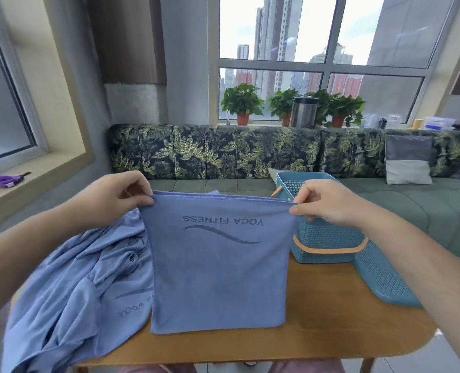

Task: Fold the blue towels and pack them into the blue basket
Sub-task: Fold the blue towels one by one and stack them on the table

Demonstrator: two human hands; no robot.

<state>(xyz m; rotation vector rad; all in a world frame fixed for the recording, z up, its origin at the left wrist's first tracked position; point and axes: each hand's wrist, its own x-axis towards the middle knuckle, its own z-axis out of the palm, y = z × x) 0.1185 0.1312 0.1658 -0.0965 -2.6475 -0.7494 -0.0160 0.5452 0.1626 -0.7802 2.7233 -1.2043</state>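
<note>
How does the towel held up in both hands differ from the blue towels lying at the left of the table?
The held towel is folded flat; the loose towels are crumpled. The held towel hangs from the left hand and right hand; the loose towels lie on the table. The held towel's print reads upside down, the loose towels' upright. Both are the same blue.

I am in a living room high up in a city. A long sofa with a dark leafy back (223, 154) runs under a big window (326, 64). A grey pillow (408, 160) leans on the sofa. I see green plants in red pots (242, 103) along the window, and tall towers (282, 36) outside.
</note>
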